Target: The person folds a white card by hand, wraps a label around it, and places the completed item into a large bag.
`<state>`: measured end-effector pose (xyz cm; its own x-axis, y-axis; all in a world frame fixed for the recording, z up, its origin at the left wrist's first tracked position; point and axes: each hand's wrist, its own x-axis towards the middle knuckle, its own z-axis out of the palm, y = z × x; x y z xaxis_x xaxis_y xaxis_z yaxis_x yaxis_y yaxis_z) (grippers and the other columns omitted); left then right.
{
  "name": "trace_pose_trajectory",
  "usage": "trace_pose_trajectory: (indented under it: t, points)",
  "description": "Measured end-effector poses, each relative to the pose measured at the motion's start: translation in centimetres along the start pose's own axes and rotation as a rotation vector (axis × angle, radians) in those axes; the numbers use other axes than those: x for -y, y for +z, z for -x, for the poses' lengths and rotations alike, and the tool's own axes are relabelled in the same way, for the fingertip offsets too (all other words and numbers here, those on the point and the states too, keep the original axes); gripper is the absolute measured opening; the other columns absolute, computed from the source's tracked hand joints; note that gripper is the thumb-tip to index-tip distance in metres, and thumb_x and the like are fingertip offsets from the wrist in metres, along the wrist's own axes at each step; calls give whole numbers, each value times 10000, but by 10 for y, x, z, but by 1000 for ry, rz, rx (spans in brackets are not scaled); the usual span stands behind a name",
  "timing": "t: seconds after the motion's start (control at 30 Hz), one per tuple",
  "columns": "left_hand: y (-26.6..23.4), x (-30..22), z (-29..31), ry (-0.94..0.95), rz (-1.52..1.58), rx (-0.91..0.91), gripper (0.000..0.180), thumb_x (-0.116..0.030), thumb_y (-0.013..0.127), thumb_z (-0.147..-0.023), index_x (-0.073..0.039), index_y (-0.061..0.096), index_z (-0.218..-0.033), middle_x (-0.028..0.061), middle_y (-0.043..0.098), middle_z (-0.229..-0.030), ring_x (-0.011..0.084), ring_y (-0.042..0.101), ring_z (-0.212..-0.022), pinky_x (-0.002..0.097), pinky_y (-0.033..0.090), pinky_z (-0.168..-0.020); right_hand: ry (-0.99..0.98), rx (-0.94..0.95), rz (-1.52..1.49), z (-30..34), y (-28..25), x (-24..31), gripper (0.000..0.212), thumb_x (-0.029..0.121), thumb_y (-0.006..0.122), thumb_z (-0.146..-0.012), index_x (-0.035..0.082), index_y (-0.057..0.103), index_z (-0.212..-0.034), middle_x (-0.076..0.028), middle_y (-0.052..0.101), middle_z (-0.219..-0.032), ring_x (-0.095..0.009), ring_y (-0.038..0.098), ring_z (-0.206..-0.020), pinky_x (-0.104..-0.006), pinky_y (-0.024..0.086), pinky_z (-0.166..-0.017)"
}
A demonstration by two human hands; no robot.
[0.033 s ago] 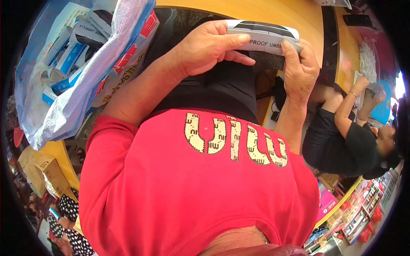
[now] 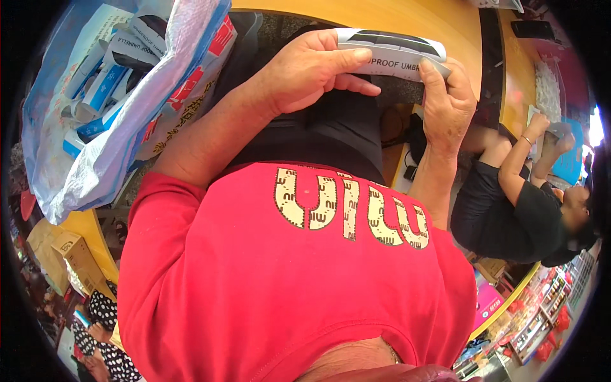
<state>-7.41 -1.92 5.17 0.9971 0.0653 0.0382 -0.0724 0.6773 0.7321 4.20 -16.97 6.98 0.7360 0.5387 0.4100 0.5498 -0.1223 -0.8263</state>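
Observation:
A curved, glossy paper sleeve (image 2: 394,43), white and grey with a dark printed band, is held level between my two hands over the near edge of the table. My left hand (image 2: 309,71) grips its left end, thumb across the front and lower fingers stretched out beneath. At the other end my right hand (image 2: 448,105) pinches the sleeve, its thumb pressed on the front. The back of the sleeve is hidden. To my left, a large white and blue woven bag (image 2: 95,162) gapes wide, with several similar paper sleeves (image 2: 130,48) in blue, white and black inside.
The yellow wooden table (image 2: 439,16) lies ahead. On the right a person in black (image 2: 509,210) sits with hands near a blue container (image 2: 566,159). Beyond are a black flat object (image 2: 532,30) and clear plastic (image 2: 547,89). A cardboard box (image 2: 79,258) stands behind the bag.
My left thumb sits very slightly further left on the sleeve, so a little more of its print shows. Both hands otherwise keep their places.

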Motion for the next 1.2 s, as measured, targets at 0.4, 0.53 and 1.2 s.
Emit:
trace_pose_trajectory:
  t: [0.4,0.53,1.2]
  points:
    - [8,-3,-1,45,-3,-94,263,-141,425,-855,1,461,-1073,122,512,-1054,220,490,-993,396,439,-823,-86,-114,89,4,2,3,193,116,659,-682,-23,581,-791,-98,564,-922,-156,538,-762,-241,424,-667]
    - [6,-4,2,38,-28,-102,266,-143,425,-855,3,459,-1074,126,507,-1061,227,488,-997,399,440,-822,-126,-118,218,3,1,7,205,128,672,-665,-29,568,-747,-108,557,-969,-168,541,-767,-244,426,-665]
    - [-15,-2,2,-97,93,-26,308,-152,426,-850,34,423,-1095,143,494,-1069,245,491,-991,419,454,-800,284,179,-510,4,-11,4,448,-4,562,-739,-35,354,-1135,-38,555,-703,-60,505,-671,-169,400,-668]
